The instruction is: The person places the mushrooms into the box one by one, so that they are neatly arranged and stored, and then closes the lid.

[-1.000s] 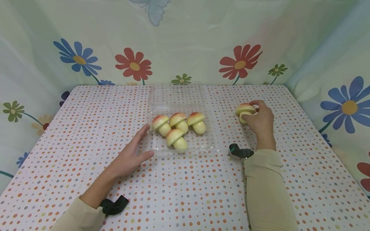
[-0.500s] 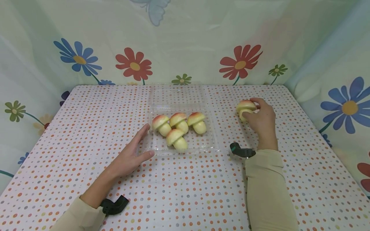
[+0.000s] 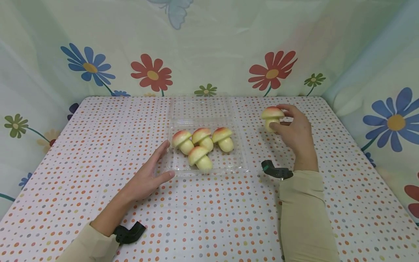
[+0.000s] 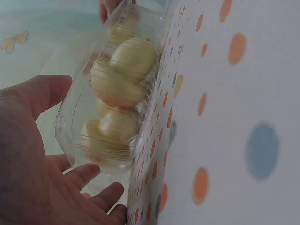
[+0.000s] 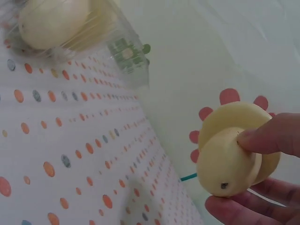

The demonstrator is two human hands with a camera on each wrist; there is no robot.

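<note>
My right hand [image 3: 297, 133] pinches a toy mushroom [image 3: 271, 113] with a red-and-yellow cap, thumb on the pale stem and fingers behind it. It is held upright just above the table, right of a clear plastic clamshell box [image 3: 241, 162]. In the right wrist view the mushroom's stem end [image 5: 222, 164] faces the camera. Several similar mushrooms [image 3: 200, 158] lie tilted in the box, whose lid [image 3: 199, 107] is folded back. At the box's left side my left hand [image 3: 145, 180] rests with fingers spread; the left wrist view shows its fingertips [image 4: 84, 173] by the box wall.
A white cloth with coloured dots covers the table [image 3: 209, 218]. Behind it hangs a flower-print curtain [image 3: 209, 47], which also closes off both sides. Black camera mounts [image 3: 276, 171] sit on both wrists, and the left one [image 3: 129, 233] is low over the cloth.
My right hand has raised the mushroom off the table and brought it slightly to the left, turning it more upright. The left hand and the box have not moved.
</note>
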